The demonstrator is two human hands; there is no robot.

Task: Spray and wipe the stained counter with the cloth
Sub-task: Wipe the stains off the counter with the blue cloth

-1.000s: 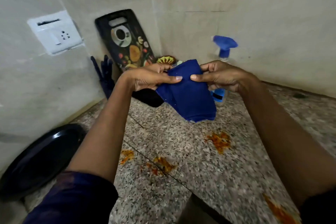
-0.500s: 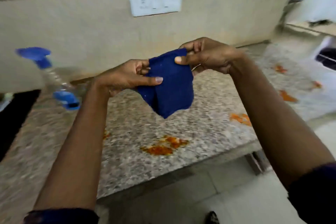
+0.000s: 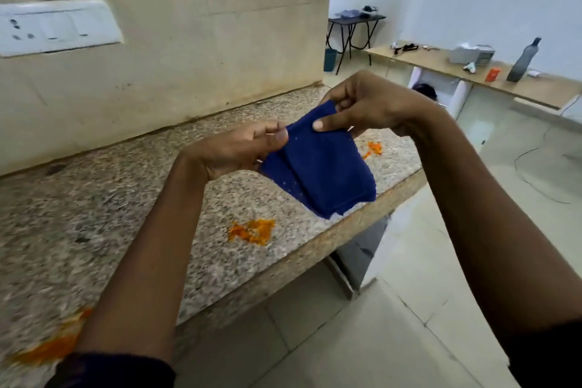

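A folded dark blue cloth (image 3: 318, 167) hangs in the air above the right end of the speckled granite counter (image 3: 94, 214). My left hand (image 3: 233, 151) pinches its upper left edge and my right hand (image 3: 368, 107) pinches its top corner, thumb on the front. Orange stains lie on the counter: one (image 3: 252, 231) below the cloth, one (image 3: 373, 148) near the right end, one (image 3: 53, 346) at the near left edge. The spray bottle is out of view.
A white switch plate (image 3: 56, 27) sits on the beige tiled wall behind the counter. The counter's front edge (image 3: 315, 249) drops to a tiled floor (image 3: 362, 340). Beyond stand a wooden desk (image 3: 456, 66) with a grey bottle (image 3: 522, 60) and a small folding table (image 3: 356, 22).
The view has swung right along the counter. The spray bottle, cutting board and black plate have left the frame. Both hands keep holding the cloth, now over the counter's right end.
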